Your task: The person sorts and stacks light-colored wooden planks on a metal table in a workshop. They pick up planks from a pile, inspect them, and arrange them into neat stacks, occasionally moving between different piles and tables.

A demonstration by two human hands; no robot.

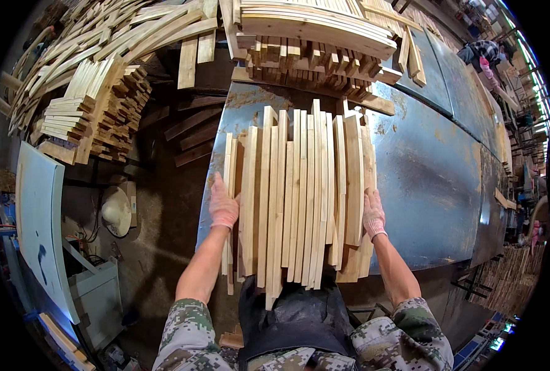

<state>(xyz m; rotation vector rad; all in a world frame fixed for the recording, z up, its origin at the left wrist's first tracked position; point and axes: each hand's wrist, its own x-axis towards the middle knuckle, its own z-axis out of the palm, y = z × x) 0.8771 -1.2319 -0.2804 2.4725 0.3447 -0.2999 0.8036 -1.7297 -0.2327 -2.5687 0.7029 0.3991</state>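
Head view, centre of frame: a batch of pale wooden slats [300, 198] lies side by side, lengthwise toward the person, on the grey metal table [429, 185], near ends overhanging its lower edge; left hand [223, 204], gloved, fingers together, presses flat on the batch's left flank, and right hand [373, 213], gloved likewise, presses the right flank, so the bundle is squeezed between two flat palms, neither closed around a slat. Judgement: slats stiff and light singly, loose and apt to slide or fan out together, so hold the outer flanks at mid-length. No packages, labels or signs legible; more slat stacks [95, 105] upper left and [315, 37] top centre.
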